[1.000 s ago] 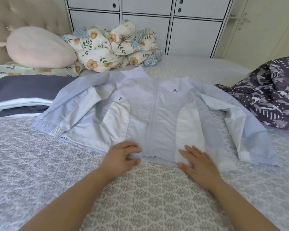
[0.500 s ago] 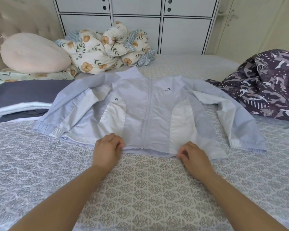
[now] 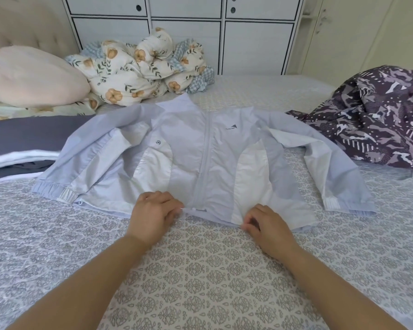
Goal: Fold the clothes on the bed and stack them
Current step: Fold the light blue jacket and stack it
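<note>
The fingertips of the left hand (image 3: pixel 153 211) are hidden against the jacket (image 3: pixel 200 158) hem. The patterned purple garment (image 3: pixel 377 115) is cut off at the right edge. The small chest logo's lettering cannot be read.

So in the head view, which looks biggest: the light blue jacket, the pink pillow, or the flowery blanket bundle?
1. light blue jacket, clearly biggest.
2. flowery blanket bundle and pink pillow look similar; the pillow is cut off, so unsure.
</note>
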